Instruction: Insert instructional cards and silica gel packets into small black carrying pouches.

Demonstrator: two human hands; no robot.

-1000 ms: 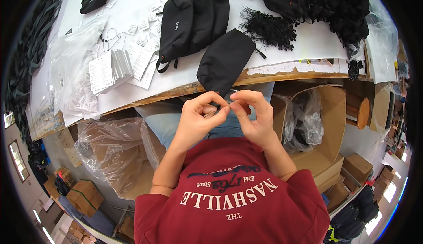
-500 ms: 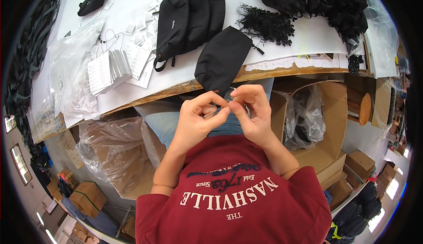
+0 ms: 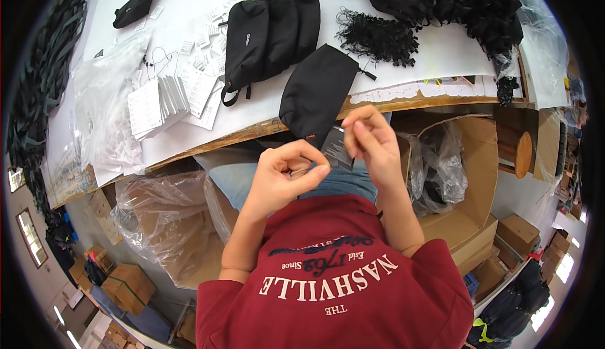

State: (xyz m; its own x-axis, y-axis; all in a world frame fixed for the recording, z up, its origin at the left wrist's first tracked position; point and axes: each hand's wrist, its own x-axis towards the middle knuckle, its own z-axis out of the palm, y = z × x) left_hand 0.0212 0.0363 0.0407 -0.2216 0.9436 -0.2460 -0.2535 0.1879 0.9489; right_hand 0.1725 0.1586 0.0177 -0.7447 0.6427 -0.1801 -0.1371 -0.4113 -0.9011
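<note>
A black zip pouch (image 3: 318, 91) lies over the table's front edge, its lower end hanging towards my hands. Between my hands is a dark, card-like tag (image 3: 338, 150) with pale print, just below the pouch's end. My left hand (image 3: 287, 171) is closed, thumb and forefinger pinched beside the tag; what they hold is too small to make out. My right hand (image 3: 375, 147) has its thumb and bent fingers closed at the tag's right side, where a small pale bit shows at the fingertip.
Several black pouches (image 3: 271, 37) lie farther back on the white table (image 3: 189, 9). A stack of white leaflets (image 3: 157, 106), plastic bags (image 3: 104, 109) and a pile of black cords (image 3: 381, 37) are around them. Open cardboard boxes (image 3: 476, 160) with clear liners stand below the edge.
My hands have moved apart, the right one up and to the right. The dark tag now shows between them. The pouch has shifted slightly downwards.
</note>
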